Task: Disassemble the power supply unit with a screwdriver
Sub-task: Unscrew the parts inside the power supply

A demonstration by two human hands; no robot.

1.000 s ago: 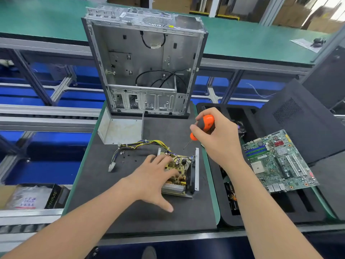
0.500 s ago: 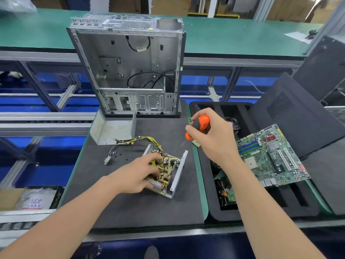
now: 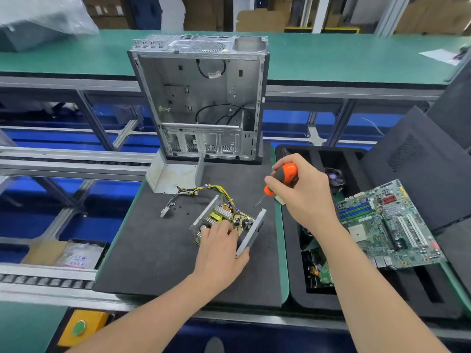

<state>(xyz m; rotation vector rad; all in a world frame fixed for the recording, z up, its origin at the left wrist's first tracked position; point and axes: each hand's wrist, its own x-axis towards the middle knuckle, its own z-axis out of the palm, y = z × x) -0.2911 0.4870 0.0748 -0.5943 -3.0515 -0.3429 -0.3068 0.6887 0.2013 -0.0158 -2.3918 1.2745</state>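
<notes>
Moved: left hand has slid from the left side of the power supply unit round to its near side. The right hand has stayed up over the mat's right edge.
Left hand: holds the unit down, with bent fingers on top of the circuit board and the thumb against the near end of the gray side plate.
Right hand: wrapped tight round the screwdriver, which has an orange and black handle.
Screwdriver tip: points down and left, close to the far end of the side plate, not touching it.
Power supply unit: lies open and slanted in the middle of the black foam mat, its parts showing.
Wires: a yellow and black bunch runs from the unit's far end to the left.
Screws: a few small dark ones lie on the mat beside the wires.
Metal cover: sits behind the wires, at the foot of the computer case.
Computer case: stands upright and open at the back of the mat.
Black tray: right of the mat, with a small fan inside.
Motherboard: green, resting tilted on the tray's right part.
Bench: green, behind the case.
</notes>
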